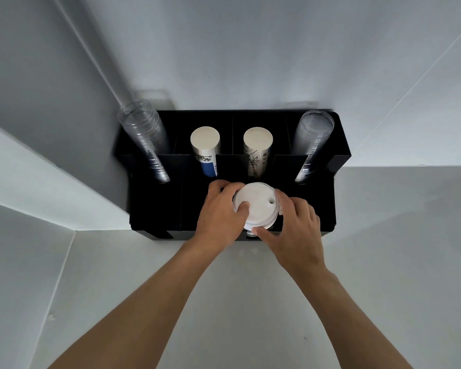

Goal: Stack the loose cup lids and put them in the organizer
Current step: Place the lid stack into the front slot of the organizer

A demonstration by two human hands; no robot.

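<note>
A stack of white cup lids (258,206) with a sip hole on top is held over the front row of the black organizer (155,206), near its middle compartment. My left hand (220,213) grips the stack from the left, thumb lying on the top lid. My right hand (296,225) grips it from the right and front, thumb under the stack's near edge. The lower lids of the stack are mostly hidden by my fingers. Whether the stack rests on the compartment floor cannot be told.
The organizer's back row holds two stacks of clear plastic cups (144,139) (313,142) at the ends and two stacks of paper cups (205,150) (257,153) between them. White walls stand behind and to the left. The white counter (250,288) lies below.
</note>
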